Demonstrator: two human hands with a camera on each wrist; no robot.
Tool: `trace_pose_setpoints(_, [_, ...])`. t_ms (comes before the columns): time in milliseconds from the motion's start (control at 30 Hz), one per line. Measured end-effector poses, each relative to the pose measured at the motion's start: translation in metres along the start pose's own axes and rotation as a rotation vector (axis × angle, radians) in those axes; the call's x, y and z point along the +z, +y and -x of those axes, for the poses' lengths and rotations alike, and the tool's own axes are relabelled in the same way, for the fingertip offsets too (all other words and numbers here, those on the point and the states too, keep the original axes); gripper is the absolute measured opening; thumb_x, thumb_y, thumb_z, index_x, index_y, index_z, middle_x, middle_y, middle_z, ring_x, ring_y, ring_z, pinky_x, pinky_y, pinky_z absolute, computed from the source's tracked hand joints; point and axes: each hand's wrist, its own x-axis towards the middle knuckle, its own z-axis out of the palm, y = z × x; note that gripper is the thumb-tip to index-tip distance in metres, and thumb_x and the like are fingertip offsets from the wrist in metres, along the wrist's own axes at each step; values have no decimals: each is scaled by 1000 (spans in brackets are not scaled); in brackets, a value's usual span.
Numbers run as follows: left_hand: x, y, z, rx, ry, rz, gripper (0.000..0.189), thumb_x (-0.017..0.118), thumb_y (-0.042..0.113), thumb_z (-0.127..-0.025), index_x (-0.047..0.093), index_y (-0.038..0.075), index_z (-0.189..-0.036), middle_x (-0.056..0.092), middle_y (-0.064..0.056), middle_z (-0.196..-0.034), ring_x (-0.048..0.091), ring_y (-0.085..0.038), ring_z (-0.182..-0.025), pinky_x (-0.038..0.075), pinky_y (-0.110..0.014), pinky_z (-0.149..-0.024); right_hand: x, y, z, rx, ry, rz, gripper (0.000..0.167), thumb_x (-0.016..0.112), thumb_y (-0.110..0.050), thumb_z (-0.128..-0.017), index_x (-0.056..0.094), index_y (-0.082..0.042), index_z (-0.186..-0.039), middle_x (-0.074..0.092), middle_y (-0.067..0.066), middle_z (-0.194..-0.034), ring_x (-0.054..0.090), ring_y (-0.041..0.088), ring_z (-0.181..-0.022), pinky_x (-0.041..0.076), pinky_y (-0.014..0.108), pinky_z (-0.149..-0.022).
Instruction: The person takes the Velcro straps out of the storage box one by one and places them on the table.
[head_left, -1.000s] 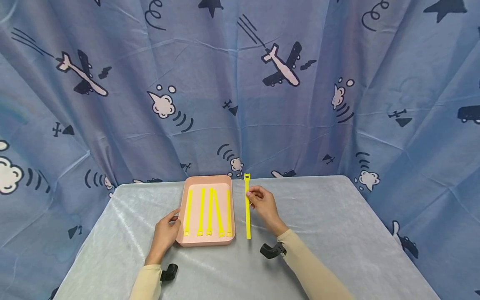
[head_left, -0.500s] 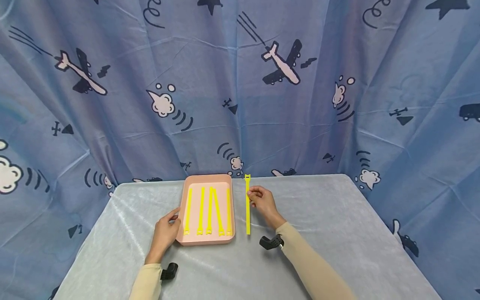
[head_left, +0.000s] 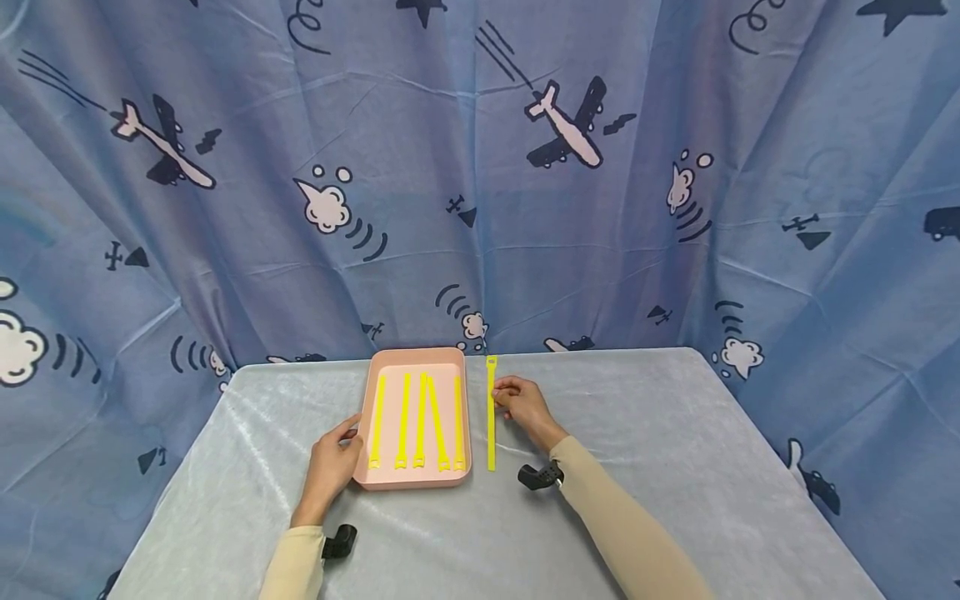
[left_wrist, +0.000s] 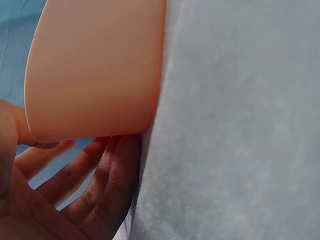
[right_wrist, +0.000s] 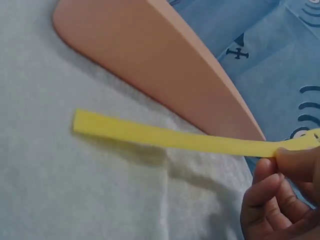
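1. One yellow strap (head_left: 491, 433) is in the grasp of the right hand (head_left: 525, 410), pinched between thumb and curled fingers. Use a light, firm pinch; the strip appears thin and may buckle if squeezed.

2. The slotted end (head_left: 492, 362) extends beyond the right hand, away from the person. The longer free end (right_wrist: 84, 121) runs back toward the person, seemingly just above the cloth, with a shadow beneath. Move smoothly to limit sway.

3. The pink tray (head_left: 412, 482) stands to the left of the right hand. The strap is outside it, just beside its right wall. Any crossing calls for clearance above the rim.

4. Five straps (head_left: 403, 421) lie inside the tray, farther left of the right hand, slotted ends toward the person. The held strap points the opposite way; check orientation and avoid disturbing these.

5. The left hand (head_left: 332, 462) grasps nothing: its relaxed fingers rest against the tray's left wall. Apply gentle pressure only, to steady without tilting.

6. The grey tablecloth (head_left: 637, 433) spreads beneath both hands; the blue curtain (head_left: 247, 242) hangs beyond them.
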Motion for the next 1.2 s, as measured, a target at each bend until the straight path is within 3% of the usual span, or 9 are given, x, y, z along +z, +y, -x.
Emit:
trace_pose_setpoints(200, [1, -1, 0, 4, -1, 14, 44, 51, 14, -97, 56, 10, -140, 65, -23, -122, 66, -18, -79, 47, -26, -61, 2, 7, -7, 8, -6, 34, 13, 62, -10, -95, 66, -6, -107, 65, 3, -86, 58, 15, -74, 46, 25, -57])
trace_pose_setpoints(567, [0, 0, -1, 3, 1, 16, 44, 52, 14, -96, 56, 10, -140, 65, -23, -121, 65, -16, -74, 47, -26, -59, 5, 11, -10, 24, 30, 63, 15, 65, -11, -94, 67, -7, -108, 67, 2, -85, 57, 12, -69, 44, 23, -55])
trace_pose_setpoints(867, [0, 0, 0, 12, 14, 3, 44, 52, 14, -96, 56, 10, -140, 66, -22, -120, 69, -21, -84, 49, -25, -64, 5, 13, -13, 23, 21, 67, 16, 66, -8, -92, 67, -4, -107, 69, 4, -85, 58, 10, -65, 44, 21, -52])
trace_pose_setpoints(1200, [0, -1, 1, 11, 5, 11, 43, 53, 14, -97, 56, 12, -140, 65, -23, -122, 66, -17, -78, 48, -26, -62, 3, 15, -13, 11, 5, 42, 15, 65, -4, -91, 67, -2, -106, 69, 6, -84, 61, 12, -67, 49, 23, -54])
